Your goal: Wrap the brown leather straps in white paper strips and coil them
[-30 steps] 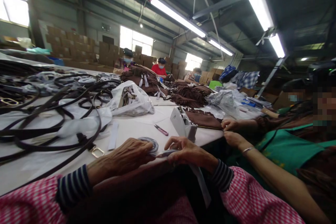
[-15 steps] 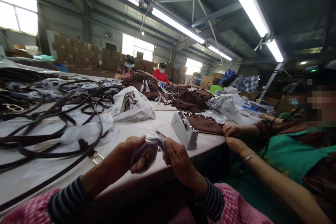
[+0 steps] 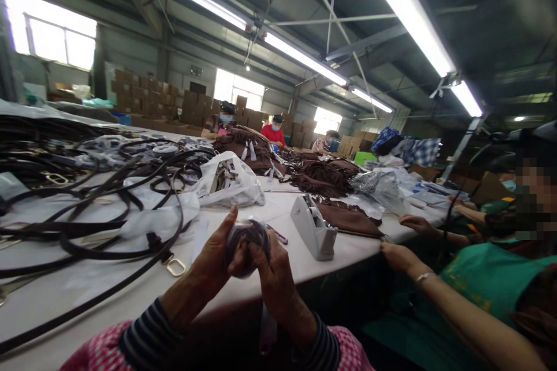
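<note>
A dark coil wrapped in clear plastic (image 3: 251,231), perhaps a rolled strap, is held between both hands above the table's front edge. My left hand (image 3: 208,261) grips it from the left, its thumb pointing up and fingers curled through the middle. On the right side, my right hand (image 3: 281,281) closes round the coil, its thumb pressed into the centre. A translucent strip (image 3: 267,330) hangs below my right wrist. Just beyond the right fingers shows a small dark, shiny piece (image 3: 281,236); whether it belongs to the coil I cannot tell.
A grey tape dispenser (image 3: 311,229) stands right of my hands, beside a flat brown bag (image 3: 352,219). Dark straps with metal clasps (image 3: 175,266) spread at left. Behind lie a white plastic bag (image 3: 230,179) and brown piles (image 3: 322,177). A co-worker's hand (image 3: 398,258) is at right.
My right hand has come in against the coil, its thumb now at the centre. The coil has turned to face me. The co-worker's hands have moved apart at the brown bag.
</note>
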Available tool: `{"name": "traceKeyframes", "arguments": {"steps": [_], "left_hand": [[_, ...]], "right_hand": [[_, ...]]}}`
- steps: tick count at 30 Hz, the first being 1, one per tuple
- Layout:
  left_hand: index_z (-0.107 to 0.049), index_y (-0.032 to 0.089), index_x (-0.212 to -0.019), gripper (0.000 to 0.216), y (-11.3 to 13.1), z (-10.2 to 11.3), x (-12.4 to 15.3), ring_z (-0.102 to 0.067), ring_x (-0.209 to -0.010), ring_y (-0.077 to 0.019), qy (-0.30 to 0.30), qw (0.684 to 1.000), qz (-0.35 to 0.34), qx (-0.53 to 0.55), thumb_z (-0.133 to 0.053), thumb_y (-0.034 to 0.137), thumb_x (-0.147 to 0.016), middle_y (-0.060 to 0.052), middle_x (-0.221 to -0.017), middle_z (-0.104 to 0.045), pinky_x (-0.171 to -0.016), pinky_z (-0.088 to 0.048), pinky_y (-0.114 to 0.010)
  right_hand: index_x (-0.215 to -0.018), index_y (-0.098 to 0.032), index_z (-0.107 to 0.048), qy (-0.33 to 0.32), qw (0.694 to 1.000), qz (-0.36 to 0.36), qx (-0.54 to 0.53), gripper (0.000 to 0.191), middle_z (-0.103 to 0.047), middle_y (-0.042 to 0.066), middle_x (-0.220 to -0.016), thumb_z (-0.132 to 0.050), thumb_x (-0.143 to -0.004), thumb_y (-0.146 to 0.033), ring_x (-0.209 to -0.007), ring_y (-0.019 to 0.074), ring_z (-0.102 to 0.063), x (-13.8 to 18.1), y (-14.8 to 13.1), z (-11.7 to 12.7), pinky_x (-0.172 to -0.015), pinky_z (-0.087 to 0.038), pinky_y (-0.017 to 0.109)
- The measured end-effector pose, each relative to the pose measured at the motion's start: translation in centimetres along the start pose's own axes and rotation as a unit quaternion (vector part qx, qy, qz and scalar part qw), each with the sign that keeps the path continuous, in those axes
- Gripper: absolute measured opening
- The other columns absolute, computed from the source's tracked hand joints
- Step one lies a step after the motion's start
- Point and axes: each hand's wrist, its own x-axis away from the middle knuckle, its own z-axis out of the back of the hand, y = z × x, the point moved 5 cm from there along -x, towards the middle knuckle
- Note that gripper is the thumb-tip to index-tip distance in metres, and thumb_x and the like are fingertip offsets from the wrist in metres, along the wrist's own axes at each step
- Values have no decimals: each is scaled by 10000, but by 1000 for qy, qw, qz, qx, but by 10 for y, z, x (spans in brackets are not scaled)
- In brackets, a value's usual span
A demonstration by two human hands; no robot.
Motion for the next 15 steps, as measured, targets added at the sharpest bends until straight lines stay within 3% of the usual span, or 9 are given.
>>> {"name": "traceKeyframes", "arguments": {"steps": [4,7,11,15], "left_hand": [[-443,185,-393,788,1,3,-4,-356,-266,-77,82,996,-29,-3,-524,779,-906,9,-299,-410,-341,-243,-200],[-517,174,-445,732,8,1,-8,-385,-272,-86,112,992,-59,-8,-571,741,-904,3,-339,-478,-337,-282,-207],[-650,146,-597,612,20,-5,-12,-511,-395,-117,64,994,-78,-29,-653,683,-890,-15,-473,-602,-435,-426,-222],[-759,161,-932,431,33,-2,-9,-674,-734,-200,-17,993,-88,-81,-672,583,-926,-69,-857,-764,-711,-563,-302]], "right_hand": [[-971,-211,-563,14,998,22,60,225,-683,84,-917,-494,-1018,-419,-864,236,-621,-3,13,-1,-812,-477,365],[-950,-218,-553,11,995,30,99,243,-677,84,-886,-463,-1031,-429,-847,246,-621,-12,15,2,-788,-463,371],[-967,-211,-559,-12,995,44,85,262,-682,85,-906,-443,-1048,-432,-850,239,-624,-26,10,12,-799,-469,374],[-1010,-209,-563,-52,992,82,84,236,-673,69,-934,-456,-1068,-411,-866,223,-627,-31,-2,28,-799,-473,355]]}}
